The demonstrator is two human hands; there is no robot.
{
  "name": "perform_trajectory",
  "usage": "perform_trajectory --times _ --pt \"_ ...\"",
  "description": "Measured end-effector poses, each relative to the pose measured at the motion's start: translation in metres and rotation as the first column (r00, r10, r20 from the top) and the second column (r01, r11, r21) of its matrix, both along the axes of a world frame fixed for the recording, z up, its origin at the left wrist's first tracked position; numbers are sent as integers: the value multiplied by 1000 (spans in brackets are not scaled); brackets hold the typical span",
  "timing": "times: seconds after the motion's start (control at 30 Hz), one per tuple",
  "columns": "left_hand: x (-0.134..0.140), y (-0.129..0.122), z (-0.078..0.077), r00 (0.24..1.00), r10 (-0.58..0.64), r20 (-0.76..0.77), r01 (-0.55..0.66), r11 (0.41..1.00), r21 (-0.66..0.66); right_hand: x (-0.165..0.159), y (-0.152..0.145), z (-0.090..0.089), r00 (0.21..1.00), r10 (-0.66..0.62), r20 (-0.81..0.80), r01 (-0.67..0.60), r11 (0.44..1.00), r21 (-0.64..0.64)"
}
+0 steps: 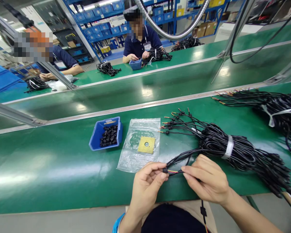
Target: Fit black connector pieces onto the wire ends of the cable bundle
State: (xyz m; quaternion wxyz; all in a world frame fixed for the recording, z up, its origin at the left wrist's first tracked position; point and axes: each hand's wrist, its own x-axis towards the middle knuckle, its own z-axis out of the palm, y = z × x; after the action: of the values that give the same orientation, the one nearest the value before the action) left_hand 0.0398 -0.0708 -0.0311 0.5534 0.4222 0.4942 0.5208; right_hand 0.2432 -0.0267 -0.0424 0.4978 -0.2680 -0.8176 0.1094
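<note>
Near the front edge of the green bench, my left hand (149, 184) pinches a small black connector piece (165, 170) between thumb and fingers. My right hand (206, 181) is closed on a black cable beside it; thin yellow and red wires (173, 171) show between the two hands. The cable runs back toward a large cable bundle (215, 142) tied with a white band (229, 147). Several wire ends of that bundle carry black fittings (178, 119). Another cable end with a black fitting (203, 211) hangs below my right hand.
A blue bin (93, 142) holds many small black parts. Beside it lies a clear plastic bag (128, 161) with a yellow square plate (145, 144) on it. A second cable bundle (281, 106) sits far right. Across the divider (145, 90), two people work at another bench.
</note>
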Motion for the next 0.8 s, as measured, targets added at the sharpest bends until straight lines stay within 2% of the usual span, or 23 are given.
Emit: perform_trajectory --times 0.2,0.3,0.37,0.47,0.53,0.63,0.8 --pt "-2 0 0 976 -99 -195 118 989 91 -1 -1 0 999 -17 37 17 1000 -2" --pt "4 -4 -5 966 -124 -226 143 987 70 -1 -1 -2 998 0 61 0 1000 5" --pt "13 -8 -8 980 -98 -172 101 995 11 1 -1 -3 997 7 77 -8 1000 2" --pt "28 -16 -13 999 12 -39 -15 997 -72 4 -1 -4 995 27 92 -26 1000 -18" --pt "35 -20 -17 997 75 -5 -75 994 -84 6 0 -4 993 62 101 -59 998 -39" --pt "40 -23 -21 997 67 -46 -69 997 -35 9 -1 -5 981 126 147 -110 987 -115" --pt "35 -21 -29 984 -17 -179 38 993 113 10 -1 -5 970 196 146 -162 963 -216"
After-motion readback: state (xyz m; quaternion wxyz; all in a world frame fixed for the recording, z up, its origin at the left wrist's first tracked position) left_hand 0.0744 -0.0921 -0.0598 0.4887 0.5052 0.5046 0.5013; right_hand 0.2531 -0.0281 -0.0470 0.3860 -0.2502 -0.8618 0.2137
